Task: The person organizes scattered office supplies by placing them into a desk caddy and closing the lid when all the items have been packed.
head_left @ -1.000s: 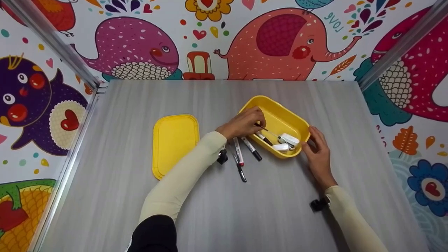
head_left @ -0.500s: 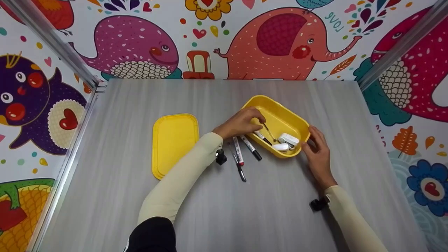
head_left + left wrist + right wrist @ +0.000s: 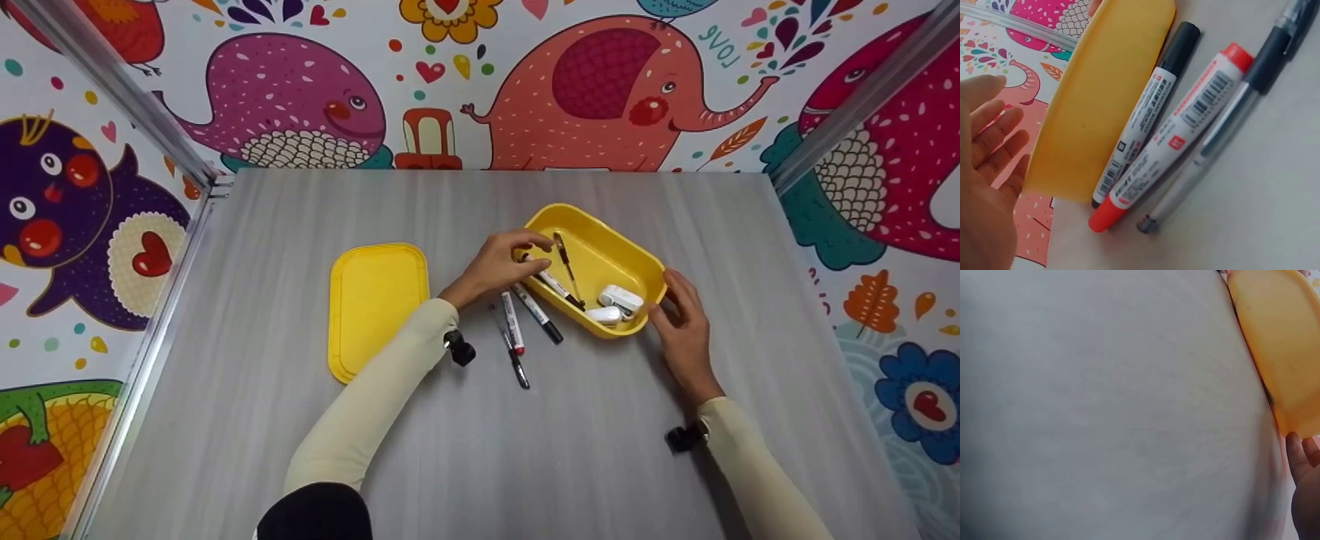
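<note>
My left hand (image 3: 499,262) is over the left end of a yellow box (image 3: 626,255), its fingers parted and nothing between them. A dark pen (image 3: 567,262) and a black-capped marker (image 3: 559,289) lie inside the box, the marker partly hidden by the hand. At the box's right end my right hand (image 3: 684,337) grips the corner between thumb and fingers. Two small white objects (image 3: 619,298) lie in that end. On the table outside are a black marker (image 3: 1148,112), a red-capped marker (image 3: 1171,138) and a clear pen with a black grip (image 3: 1213,138).
A yellow lid (image 3: 379,311) lies flat on the grey table (image 3: 450,450), left of the box. Patterned walls (image 3: 300,97) with metal corner posts (image 3: 120,97) enclose the back and sides.
The left hand has let go of the dark pen, which now lies in the box. It has drawn back to the left with its fingers spread. The right hand stays at the box.
</note>
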### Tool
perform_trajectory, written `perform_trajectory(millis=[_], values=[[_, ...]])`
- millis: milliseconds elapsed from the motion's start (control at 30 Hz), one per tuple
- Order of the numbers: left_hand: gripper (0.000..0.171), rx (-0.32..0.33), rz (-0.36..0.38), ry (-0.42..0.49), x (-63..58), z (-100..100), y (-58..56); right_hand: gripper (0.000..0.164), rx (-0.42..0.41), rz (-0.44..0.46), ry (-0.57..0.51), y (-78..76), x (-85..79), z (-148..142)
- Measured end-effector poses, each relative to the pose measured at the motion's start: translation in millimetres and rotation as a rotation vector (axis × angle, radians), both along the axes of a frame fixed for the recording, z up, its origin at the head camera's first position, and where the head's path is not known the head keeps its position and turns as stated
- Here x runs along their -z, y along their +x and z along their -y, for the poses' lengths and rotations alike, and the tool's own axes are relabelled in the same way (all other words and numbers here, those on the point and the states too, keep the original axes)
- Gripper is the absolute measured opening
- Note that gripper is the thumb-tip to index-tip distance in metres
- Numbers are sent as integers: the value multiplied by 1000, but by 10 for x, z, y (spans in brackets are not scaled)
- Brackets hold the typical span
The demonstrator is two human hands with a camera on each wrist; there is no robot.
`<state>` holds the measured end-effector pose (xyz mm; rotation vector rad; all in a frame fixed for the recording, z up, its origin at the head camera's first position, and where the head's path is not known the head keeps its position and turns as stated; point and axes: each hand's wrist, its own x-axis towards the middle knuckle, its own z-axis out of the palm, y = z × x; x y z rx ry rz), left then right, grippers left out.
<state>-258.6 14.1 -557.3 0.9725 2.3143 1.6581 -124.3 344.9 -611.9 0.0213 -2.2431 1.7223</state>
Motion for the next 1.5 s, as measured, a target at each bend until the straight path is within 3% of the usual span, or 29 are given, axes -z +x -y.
perform_trajectory(millis=[400,533,800,967,1133,1300,1500], values=[[32,-113,66,156,75,182,152,60,5,-2,-11,-4,14,-9],[29,-128,109,207,109,277,201,61,4,0,-31,10,-57,44],[25,-87,173,214,246,470,311,57,2,-2,5,86,-319,170],[22,-29,183,124,302,534,410,58,1,-3,-4,65,-214,120],[18,46,118,34,340,532,478,60,12,7,1,2,-22,16],[12,141,4,-56,377,513,540,61,6,8,-2,-17,40,-27],[10,219,-199,-177,383,515,613,61,1,4,-36,-14,26,-21]])
